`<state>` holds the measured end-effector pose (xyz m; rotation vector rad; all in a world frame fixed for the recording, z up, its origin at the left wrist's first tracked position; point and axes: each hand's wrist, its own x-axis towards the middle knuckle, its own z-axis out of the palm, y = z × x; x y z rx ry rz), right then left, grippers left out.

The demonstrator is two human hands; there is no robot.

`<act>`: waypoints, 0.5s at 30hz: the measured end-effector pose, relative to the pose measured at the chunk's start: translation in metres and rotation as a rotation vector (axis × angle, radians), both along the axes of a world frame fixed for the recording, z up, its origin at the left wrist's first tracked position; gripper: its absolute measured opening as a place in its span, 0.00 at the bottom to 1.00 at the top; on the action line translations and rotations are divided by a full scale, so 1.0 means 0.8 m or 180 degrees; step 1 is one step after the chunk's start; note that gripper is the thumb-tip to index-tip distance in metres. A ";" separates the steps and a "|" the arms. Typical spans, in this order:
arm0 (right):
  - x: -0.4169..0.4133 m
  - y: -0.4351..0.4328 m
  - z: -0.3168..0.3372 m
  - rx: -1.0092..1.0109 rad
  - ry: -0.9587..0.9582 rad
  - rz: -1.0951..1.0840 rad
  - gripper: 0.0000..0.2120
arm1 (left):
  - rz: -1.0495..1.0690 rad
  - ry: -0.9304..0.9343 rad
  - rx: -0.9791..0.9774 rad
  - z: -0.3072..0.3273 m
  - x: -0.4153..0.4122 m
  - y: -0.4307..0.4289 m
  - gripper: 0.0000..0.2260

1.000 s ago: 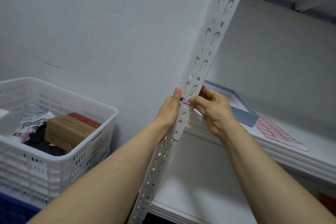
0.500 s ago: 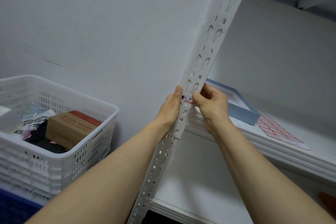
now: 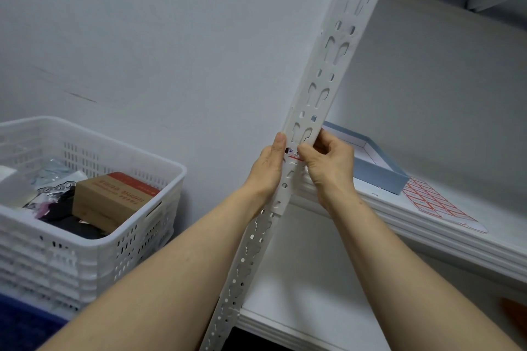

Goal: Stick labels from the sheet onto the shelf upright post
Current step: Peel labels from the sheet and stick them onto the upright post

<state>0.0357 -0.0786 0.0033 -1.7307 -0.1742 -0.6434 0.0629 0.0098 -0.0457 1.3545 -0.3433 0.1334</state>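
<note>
**A:** how far along is it?

**B:** one label is on the slotted shelf post, mid-frame. Left hand fingers brace the edge, right hand thumb presses it, probably smoothing. Label sheet at right looks mostly full.

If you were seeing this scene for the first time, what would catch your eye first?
The slotted white shelf post slants across the centre, with the left hand and right hand pressing a small red-edged label onto it. The red-printed label sheet lies on the shelf at right; a white basket sits at left.
</note>
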 end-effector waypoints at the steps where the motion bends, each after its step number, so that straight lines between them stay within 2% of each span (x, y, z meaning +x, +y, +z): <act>1: 0.000 0.000 0.000 -0.0025 -0.0011 0.0005 0.15 | -0.0010 -0.0011 0.0001 0.000 0.000 0.000 0.34; 7: -0.004 -0.005 -0.001 -0.0183 -0.0023 0.0183 0.15 | 0.0010 0.0087 0.0073 0.000 -0.002 0.000 0.37; 10: -0.015 -0.020 0.008 -0.0013 0.0220 0.0775 0.18 | 0.0023 0.0143 0.0144 0.004 -0.008 0.001 0.35; 12: -0.020 -0.031 0.015 0.0399 0.0521 0.1242 0.18 | 0.0055 0.0218 0.0151 0.009 -0.015 0.006 0.30; 15: -0.017 -0.040 0.025 0.0863 0.0865 0.1352 0.14 | 0.0182 0.0254 0.0096 0.008 -0.026 0.006 0.13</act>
